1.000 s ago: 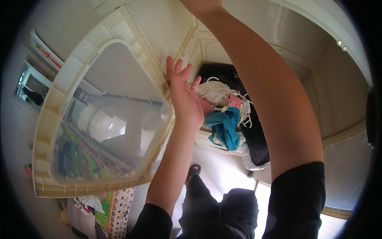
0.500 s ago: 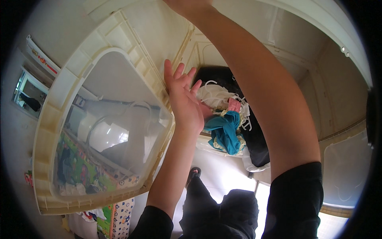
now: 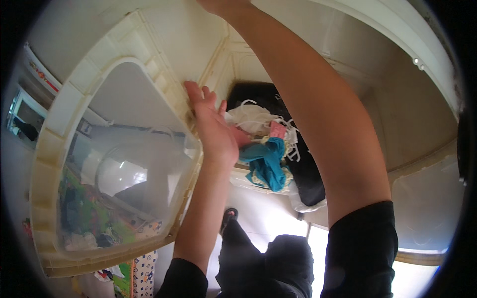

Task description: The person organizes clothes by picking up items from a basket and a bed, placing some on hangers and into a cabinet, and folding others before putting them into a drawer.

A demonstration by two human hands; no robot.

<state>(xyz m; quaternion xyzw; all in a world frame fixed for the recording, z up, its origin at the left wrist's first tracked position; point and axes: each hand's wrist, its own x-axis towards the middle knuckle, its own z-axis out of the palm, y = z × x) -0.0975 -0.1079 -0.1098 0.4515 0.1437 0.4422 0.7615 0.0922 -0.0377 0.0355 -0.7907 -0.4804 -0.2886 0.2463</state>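
Loosely spread, empty left hand [image 3: 212, 124] beside cream panel [image 3: 53, 119], right hand [image 3: 222, 5] mostly cut off, grip impossible to tell.

We see a yellowed cream frame [image 3: 45, 179], teal cloth [image 3: 271, 166], pink fabric [image 3: 278, 130], plain white cloth [image 3: 248, 117], solid black trousers [image 3: 243, 263] and a pale fabric [image 3: 144, 270] patterned with small dark motifs.

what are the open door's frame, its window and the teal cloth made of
Door frame: probably moulded plastic, dull cream, judging by its ribbed recesses. Door window: glossy, see-through plastic or glass, with bright glare. Teal cloth: soft-looking fabric, fibre unclear, bunched in loose folds.
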